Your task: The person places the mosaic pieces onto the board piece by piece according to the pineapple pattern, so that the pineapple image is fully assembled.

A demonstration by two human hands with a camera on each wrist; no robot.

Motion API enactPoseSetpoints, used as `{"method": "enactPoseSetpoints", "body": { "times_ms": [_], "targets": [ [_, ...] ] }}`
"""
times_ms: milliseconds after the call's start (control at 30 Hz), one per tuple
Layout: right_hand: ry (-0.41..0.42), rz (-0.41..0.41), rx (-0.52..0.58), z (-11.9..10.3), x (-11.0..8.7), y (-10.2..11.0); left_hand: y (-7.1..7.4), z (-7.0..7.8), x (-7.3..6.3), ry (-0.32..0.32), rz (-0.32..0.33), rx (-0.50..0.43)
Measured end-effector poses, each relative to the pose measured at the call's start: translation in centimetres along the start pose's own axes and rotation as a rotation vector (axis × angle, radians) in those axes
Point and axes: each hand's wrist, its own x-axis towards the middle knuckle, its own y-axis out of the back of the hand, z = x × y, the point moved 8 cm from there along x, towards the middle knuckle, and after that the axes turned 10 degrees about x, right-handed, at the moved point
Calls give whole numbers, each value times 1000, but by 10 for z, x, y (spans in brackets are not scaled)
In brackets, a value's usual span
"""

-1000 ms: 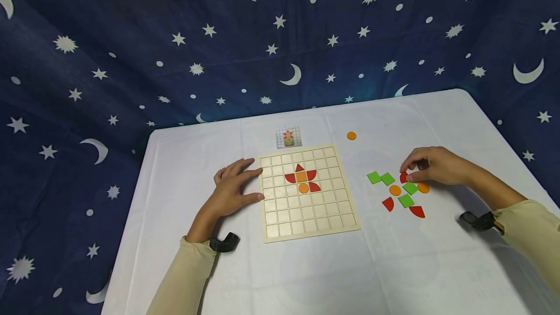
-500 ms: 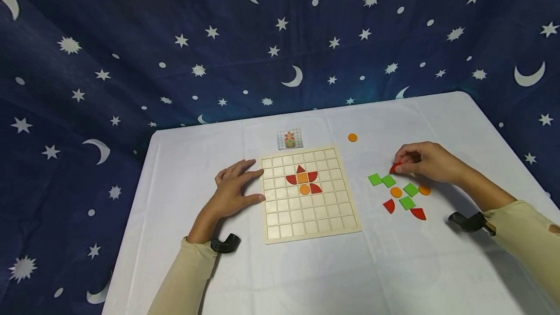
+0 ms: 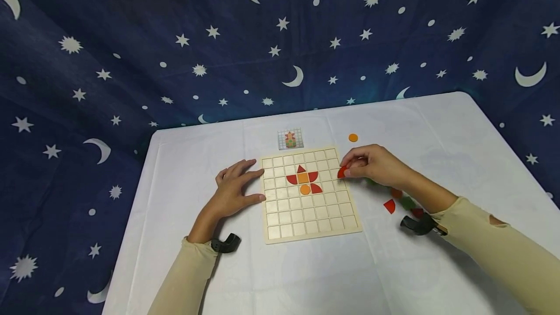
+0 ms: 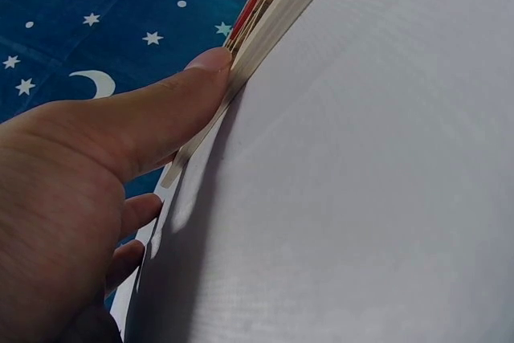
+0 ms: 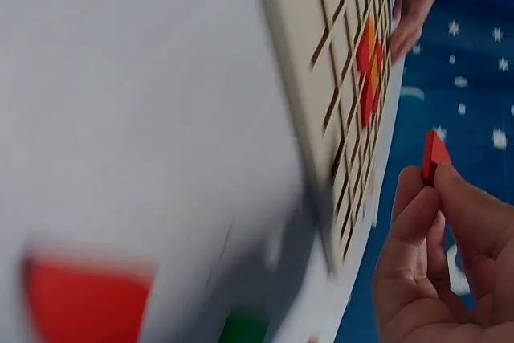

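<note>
A pale wooden grid board (image 3: 312, 218) lies on the table. Set in its squares are a red triangle (image 3: 300, 168), an orange square (image 3: 303, 178), an orange disc (image 3: 305, 189) and red quarter-circle pieces (image 3: 316, 188). My left hand (image 3: 234, 190) touches the board's left edge with thumb and fingertips, fingers spread; its thumb (image 4: 189, 90) lies on the edge in the left wrist view. Over the board's right edge, my right hand (image 3: 374, 163) pinches a red quarter-circle piece (image 3: 341, 172) between thumb and fingers. In the right wrist view, that piece (image 5: 434, 157) is raised above the table.
Behind the board lies a small pattern card (image 3: 290, 139). An orange disc (image 3: 353, 137) sits at the back right. Under the right forearm are loose pieces, partly hidden, including a red quarter-circle (image 3: 390, 206) and a green square (image 3: 408, 202).
My right hand has lifted a red quarter-circle from the loose pieces and carried it left to the board's right edge. My left hand stays in place.
</note>
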Motion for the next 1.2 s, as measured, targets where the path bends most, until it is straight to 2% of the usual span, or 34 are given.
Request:
{"method": "enactPoseSetpoints", "body": {
  "times_ms": [267,467,567,833,1200],
  "targets": [
    [32,-30,18,-19,23,-51,0,0,0,-1,9,9],
    [35,-67,22,-24,31,-77,-1,0,0,0,7,15],
    [41,-58,12,-27,34,-86,-1,-1,0,-1,6,16],
    [128,-51,-58,-35,41,-102,0,-1,0,2,3,8],
    [203,-57,-163,-39,46,-109,-1,-2,1,1,8,21]
  ]
}}
